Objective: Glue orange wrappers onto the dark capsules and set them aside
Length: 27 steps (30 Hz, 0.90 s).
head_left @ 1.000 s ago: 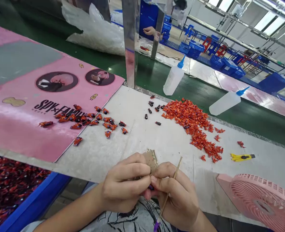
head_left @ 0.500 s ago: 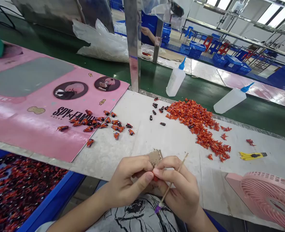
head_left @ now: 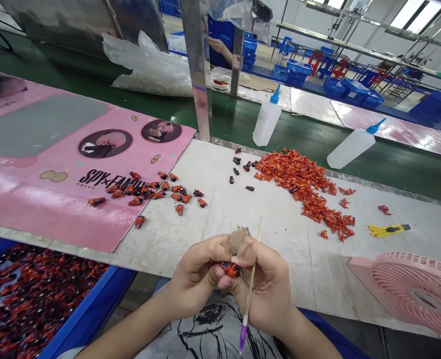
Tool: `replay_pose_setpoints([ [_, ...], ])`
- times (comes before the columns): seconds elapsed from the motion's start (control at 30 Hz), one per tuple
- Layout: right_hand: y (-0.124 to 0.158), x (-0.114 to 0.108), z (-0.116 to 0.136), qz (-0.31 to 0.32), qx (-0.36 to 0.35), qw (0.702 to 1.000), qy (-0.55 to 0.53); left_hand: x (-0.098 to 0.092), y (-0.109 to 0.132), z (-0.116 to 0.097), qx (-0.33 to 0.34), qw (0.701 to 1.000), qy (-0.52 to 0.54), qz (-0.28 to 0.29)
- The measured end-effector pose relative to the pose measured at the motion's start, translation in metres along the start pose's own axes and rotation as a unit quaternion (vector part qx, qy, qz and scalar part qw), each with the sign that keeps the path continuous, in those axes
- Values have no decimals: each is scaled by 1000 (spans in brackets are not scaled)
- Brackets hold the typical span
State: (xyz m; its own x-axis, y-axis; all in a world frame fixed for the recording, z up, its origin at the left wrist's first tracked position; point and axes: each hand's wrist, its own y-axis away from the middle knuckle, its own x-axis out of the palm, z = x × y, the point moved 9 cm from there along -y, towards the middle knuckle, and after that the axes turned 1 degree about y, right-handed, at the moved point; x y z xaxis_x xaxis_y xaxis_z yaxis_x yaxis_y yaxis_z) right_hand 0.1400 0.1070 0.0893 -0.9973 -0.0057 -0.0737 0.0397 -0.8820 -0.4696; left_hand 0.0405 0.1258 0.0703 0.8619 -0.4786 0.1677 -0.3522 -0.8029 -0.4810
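Between the fingertips of both hands is a small red and black plastic piece (head_left: 231, 269), partly covered by the fingers. My left hand (head_left: 200, 274) pinches it from the left. My right hand (head_left: 263, 279) closes on its right side, and also keeps a thin stick with a purple end (head_left: 249, 291) tucked between the fingers, purple end down. Behind the fingertips lies a brown, cardboard-like pad (head_left: 238, 237) at the table edge. Past my hands, several loose black pieces (head_left: 236, 171) are scattered on the white table, beside a heap of small orange-red parts (head_left: 293, 172).
Red-and-black pieces (head_left: 155, 192) lie partly on a pink printed mat (head_left: 67, 219). A blue bin (head_left: 89, 309) full of similar pieces stands lower left. Two white bottles (head_left: 267, 122) with blue nozzles, a yellow cutter (head_left: 388, 230) and a pink fan (head_left: 411, 289) are rightward. Another person's hand (head_left: 220, 47) shows behind.
My hands have turned, bringing the red and black piece into view between the fingertips. The stick has swung more upright in my right hand. The whole view has shifted slightly.
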Motion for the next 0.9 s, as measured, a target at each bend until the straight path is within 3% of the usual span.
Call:
replay_pose_setpoints([
  [0.23,0,1,-4,2,-4,1000,21,-1,4,8,-21,1000,6,-10],
  [0.37,-3,-4,-5,17,-5,995,103,-10,9,22,-50,997,37,-42],
  [0.43,-3,-14,-3,22,-6,988,151,-24,11,27,-65,996,-20,-54],
  [0.5,1,-33,-3,8,-5,983,183,-46,11,25,-63,987,-143,-47],
  [0.57,7,-57,-6,-25,4,977,213,-73,12,21,-57,951,-303,-35],
  [0.63,15,-83,-15,-66,28,967,243,-104,14,19,-76,891,-447,-40],
  [0.73,26,-109,-35,-107,72,955,265,-138,17,22,-133,821,-556,0],
  [0.8,32,-114,-47,-112,83,955,260,-147,14,21,-149,796,-586,32],
  [0.9,40,-117,-54,-155,64,962,213,-145,-4,12,-142,766,-625,41],
])
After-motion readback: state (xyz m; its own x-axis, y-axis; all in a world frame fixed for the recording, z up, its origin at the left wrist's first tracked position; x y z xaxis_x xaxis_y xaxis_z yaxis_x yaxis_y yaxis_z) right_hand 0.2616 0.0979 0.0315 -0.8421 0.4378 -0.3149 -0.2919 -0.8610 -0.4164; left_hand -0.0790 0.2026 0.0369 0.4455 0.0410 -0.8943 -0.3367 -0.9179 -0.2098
